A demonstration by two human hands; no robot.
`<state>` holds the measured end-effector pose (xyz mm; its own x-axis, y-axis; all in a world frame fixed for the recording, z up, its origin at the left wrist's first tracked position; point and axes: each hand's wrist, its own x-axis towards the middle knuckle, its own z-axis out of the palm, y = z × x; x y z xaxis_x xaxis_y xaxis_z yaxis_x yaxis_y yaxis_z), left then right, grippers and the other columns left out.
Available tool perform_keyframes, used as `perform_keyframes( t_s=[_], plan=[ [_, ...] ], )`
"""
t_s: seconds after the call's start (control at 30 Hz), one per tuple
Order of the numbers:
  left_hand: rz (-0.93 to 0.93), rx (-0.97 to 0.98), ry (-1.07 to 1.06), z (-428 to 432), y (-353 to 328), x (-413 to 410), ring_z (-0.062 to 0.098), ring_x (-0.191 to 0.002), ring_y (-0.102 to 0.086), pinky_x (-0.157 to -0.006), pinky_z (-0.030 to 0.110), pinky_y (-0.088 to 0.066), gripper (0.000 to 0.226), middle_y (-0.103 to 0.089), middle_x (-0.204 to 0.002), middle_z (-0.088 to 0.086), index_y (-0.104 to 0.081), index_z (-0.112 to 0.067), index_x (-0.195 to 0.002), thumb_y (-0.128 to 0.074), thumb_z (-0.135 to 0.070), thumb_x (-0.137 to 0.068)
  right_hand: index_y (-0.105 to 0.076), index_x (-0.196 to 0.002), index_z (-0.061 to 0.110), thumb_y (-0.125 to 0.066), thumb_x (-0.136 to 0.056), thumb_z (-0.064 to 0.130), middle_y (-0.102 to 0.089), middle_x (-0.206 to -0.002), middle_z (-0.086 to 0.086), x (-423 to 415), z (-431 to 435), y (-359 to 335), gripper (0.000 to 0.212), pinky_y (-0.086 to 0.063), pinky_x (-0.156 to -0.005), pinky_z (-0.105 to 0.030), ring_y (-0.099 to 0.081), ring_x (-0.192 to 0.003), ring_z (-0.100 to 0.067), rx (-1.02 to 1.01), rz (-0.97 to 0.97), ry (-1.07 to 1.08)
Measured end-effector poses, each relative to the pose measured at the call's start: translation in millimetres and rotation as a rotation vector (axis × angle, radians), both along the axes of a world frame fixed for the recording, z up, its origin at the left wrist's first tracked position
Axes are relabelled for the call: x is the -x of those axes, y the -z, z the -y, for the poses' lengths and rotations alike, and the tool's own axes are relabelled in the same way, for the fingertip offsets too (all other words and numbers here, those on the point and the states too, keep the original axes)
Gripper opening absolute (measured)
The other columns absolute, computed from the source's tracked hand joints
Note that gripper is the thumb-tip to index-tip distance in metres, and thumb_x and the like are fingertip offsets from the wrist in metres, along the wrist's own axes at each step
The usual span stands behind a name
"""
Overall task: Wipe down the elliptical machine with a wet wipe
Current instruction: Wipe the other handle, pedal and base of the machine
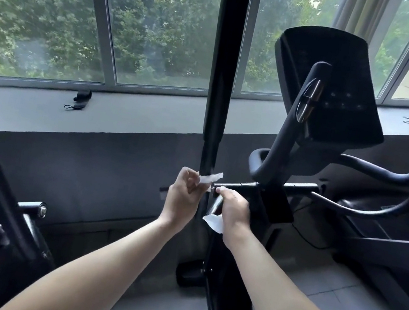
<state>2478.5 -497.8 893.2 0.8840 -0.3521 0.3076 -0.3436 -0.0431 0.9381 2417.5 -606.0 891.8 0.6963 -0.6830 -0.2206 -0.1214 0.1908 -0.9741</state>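
Left grip (184, 195): pinched the thin white wet wipe (210, 179) at the black upright elliptical arm (218, 102), I judged to pull it taut.
Right grip (233, 210): curled on a white wipe fold (214, 222), thumb bracing at the end of the black crossbar (236, 185).

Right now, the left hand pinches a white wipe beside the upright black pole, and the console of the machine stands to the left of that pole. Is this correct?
Not quite. In the head view the console stands to the right of the upright black pole, not to its left. The rest holds: the left hand pinches a white wipe beside that pole.
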Motion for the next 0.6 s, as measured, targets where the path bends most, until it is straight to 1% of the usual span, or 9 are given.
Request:
perform_keyframes(
  t_s=[0.03, 0.1, 0.13, 0.23, 0.3, 0.37, 0.43, 0.5, 0.6],
  plan=[
    [-0.002, -0.042, 0.024, -3, 4, 1, 0.002, -0.072, -0.061, -0.067, 0.012, -0.043, 0.025, -0.072, -0.085, 0.006, -0.048, -0.016, -0.089, -0.069, -0.025, -0.097, -0.077, -0.085, 0.025, -0.069, -0.082, 0.036, -0.068, -0.083, -0.01, 0, 0, 1, 0.014, -0.06, -0.085, -0.044, -0.069, -0.083, -0.032, -0.04, -0.012, 0.023],
    [-0.012, -0.105, 0.059, -9, 9, 2, -0.003, -0.064, -0.056, -0.063, 0.013, -0.041, 0.025, -0.071, -0.079, -0.008, -0.049, -0.013, -0.091, -0.069, -0.027, -0.098, -0.076, -0.08, 0.031, -0.068, -0.079, 0.036, -0.071, -0.088, -0.015, -1, -1, 1, 0.009, -0.061, -0.084, -0.054, -0.072, -0.087, -0.044, -0.075, -0.017, 0.047],
    [-0.016, -0.124, 0.066, -12, 9, 1, -0.002, -0.061, -0.054, -0.061, 0.013, -0.04, 0.025, -0.069, -0.075, -0.011, -0.05, -0.014, -0.09, -0.069, -0.029, -0.097, -0.076, -0.083, 0.027, -0.067, -0.082, 0.031, -0.071, -0.088, -0.014, -2, -1, 0, 0.01, -0.063, -0.08, -0.051, -0.072, -0.084, -0.042, -0.086, 0.003, 0.061],
    [-0.001, -0.081, 0.045, -13, -5, -5, 0.002, -0.062, -0.053, -0.059, 0.014, -0.039, 0.024, -0.064, -0.074, -0.01, -0.054, -0.022, -0.087, -0.073, -0.034, -0.094, -0.068, -0.1, 0.014, -0.062, -0.094, 0.014, -0.064, -0.088, -0.003, -6, -1, -8, 0.009, -0.061, -0.075, -0.035, -0.063, -0.076, -0.02, -0.098, 0.123, 0.163],
    [0.029, 0.028, 0.013, -10, -26, -7, 0.006, -0.068, -0.059, -0.063, 0.017, -0.043, 0.023, -0.067, -0.08, -0.009, -0.054, -0.025, -0.085, -0.075, -0.032, -0.092, -0.059, -0.107, 0.014, -0.056, -0.099, 0.008, -0.056, -0.089, -0.002, -12, -5, -17, 0.01, -0.05, -0.058, -0.016, -0.053, -0.067, -0.011, -0.109, 0.197, 0.22],
    [0.05, 0.131, 0.013, -5, -49, -7, 0.013, -0.074, -0.067, -0.068, 0.025, -0.049, 0.02, -0.071, -0.082, -0.009, -0.056, -0.025, -0.087, -0.076, -0.025, -0.092, -0.053, -0.11, 0.016, -0.052, -0.102, 0.006, -0.048, -0.093, -0.004, -21, -12, -20, 0.012, -0.044, -0.049, -0.017, -0.049, -0.061, -0.011, -0.148, 0.243, 0.229],
    [0.041, 0.175, 0.032, -1, -60, -6, 0.01, -0.073, -0.068, -0.072, 0.028, -0.052, 0.018, -0.071, -0.078, -0.014, -0.058, -0.025, -0.089, -0.076, -0.023, -0.092, -0.05, -0.11, 0.02, -0.053, -0.102, 0.009, -0.048, -0.103, -0.007, -29, -22, -20, 0.015, -0.051, -0.064, -0.026, -0.054, -0.072, -0.015, -0.206, 0.277, 0.178],
    [-0.008, 0.213, 0.08, 1, -59, -5, 0.011, -0.077, -0.07, -0.076, 0.029, -0.055, 0.018, -0.073, -0.081, -0.009, -0.06, -0.028, -0.09, -0.078, -0.029, -0.09, -0.046, -0.115, 0.021, -0.055, -0.1, 0.011, -0.051, -0.106, -0.006, -31, -29, -18, 0.02, -0.052, -0.08, -0.034, -0.058, -0.086, -0.02, -0.218, 0.278, 0.138],
    [-0.013, 0.166, 0.067, 2, -50, -8, 0.02, -0.081, -0.07, -0.078, 0.036, -0.054, 0.026, -0.073, -0.085, 0.001, -0.059, -0.035, -0.086, -0.079, -0.05, -0.082, -0.044, -0.107, 0.019, -0.045, -0.099, 0.005, -0.054, -0.087, -0.002, -24, -35, -18, 0.016, -0.05, -0.071, -0.025, -0.057, -0.076, -0.017, -0.222, 0.291, 0.151]
  ],
)
